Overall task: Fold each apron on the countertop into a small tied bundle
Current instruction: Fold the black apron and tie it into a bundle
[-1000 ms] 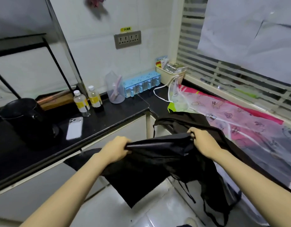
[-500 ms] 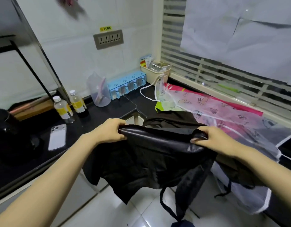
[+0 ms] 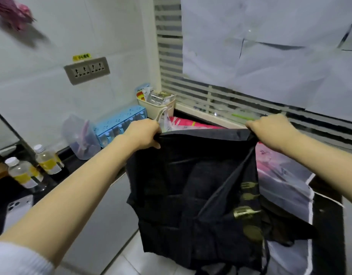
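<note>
I hold a black apron [image 3: 191,191] up in the air in front of me, its top edge stretched level between my hands. My left hand [image 3: 143,133] grips the left top corner and my right hand [image 3: 270,128] grips the right top corner. The cloth hangs down folded over itself, with gold fork and spoon prints [image 3: 247,211] showing on its right side. Behind it a pink patterned apron [image 3: 278,165] with white trim lies spread on the black countertop [image 3: 326,211], partly hidden by the black one.
On the left counter stand two small bottles [image 3: 22,173] with yellow labels, a white phone [image 3: 16,209], a clear jug [image 3: 82,137] and a blue seasoning box [image 3: 119,124]. A beige basket [image 3: 157,108] sits in the corner by the slatted window. White floor tiles lie below.
Both hands have lifted the black apron higher and pulled its top edge taut and wider apart. The cloth now hangs straight down, and the view has swung to the right.
</note>
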`<state>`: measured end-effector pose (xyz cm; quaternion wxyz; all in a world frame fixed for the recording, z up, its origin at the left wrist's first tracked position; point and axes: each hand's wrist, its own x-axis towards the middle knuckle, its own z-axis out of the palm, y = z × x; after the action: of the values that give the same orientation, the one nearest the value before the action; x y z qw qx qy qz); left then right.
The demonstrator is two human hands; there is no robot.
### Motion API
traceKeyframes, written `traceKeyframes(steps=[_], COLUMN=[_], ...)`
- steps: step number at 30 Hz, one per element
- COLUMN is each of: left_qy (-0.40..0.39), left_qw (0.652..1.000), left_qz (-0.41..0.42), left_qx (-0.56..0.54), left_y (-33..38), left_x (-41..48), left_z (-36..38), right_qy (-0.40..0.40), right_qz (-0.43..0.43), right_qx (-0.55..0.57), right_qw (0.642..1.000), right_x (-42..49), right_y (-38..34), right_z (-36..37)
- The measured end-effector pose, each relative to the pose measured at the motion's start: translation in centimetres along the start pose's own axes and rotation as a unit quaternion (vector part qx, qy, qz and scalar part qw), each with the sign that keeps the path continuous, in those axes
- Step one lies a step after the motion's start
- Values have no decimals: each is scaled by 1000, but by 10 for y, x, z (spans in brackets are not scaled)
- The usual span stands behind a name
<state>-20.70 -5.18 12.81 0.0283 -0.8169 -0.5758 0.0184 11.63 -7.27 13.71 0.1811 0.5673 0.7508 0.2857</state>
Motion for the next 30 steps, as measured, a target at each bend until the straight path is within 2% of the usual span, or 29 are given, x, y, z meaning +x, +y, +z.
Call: traceKeyframes(steps=[1, 3, 5, 7, 10, 12, 15, 18, 22, 27, 30], left_qy=[5, 10, 0, 19, 93, 117, 105, 62, 3, -14, -62], left_qw=[1000, 999, 990, 973, 955, 949, 953, 959, 977, 989, 989], left_qz=[-14, -43, -77, -98, -114, -105, -79, -54, -3, 28, 55], left_qx=[14, -16, -117, -209, -257, -273, -274, -270, -213, -145, -125], left_y=[2, 5, 3, 1, 6, 13, 22, 25, 32, 60, 81], left_x=[10, 36, 63, 94, 137, 165, 200, 233, 260, 260, 242], left_z=[-5, -11, -14, -12, -5, 6, 29, 60, 101, 142, 176], right_qy=[-9, -18, -36, -46, -11, 30, 65, 31, -72, -108, -86], right_qz=[38, 127, 196, 244, 291, 321, 325, 292, 234, 169, 152], right_qx=[19, 191, 418, 559, 657, 675, 613, 631, 649, 562, 575], right_qw=[999, 973, 887, 791, 696, 663, 717, 719, 720, 803, 799], right_x=[10, 33, 58, 84, 118, 134, 148, 160, 169, 164, 148], right_y=[5, 19, 37, 54, 67, 69, 62, 46, 20, 0, -28], right_z=[4, 12, 25, 44, 73, 88, 108, 136, 168, 194, 194])
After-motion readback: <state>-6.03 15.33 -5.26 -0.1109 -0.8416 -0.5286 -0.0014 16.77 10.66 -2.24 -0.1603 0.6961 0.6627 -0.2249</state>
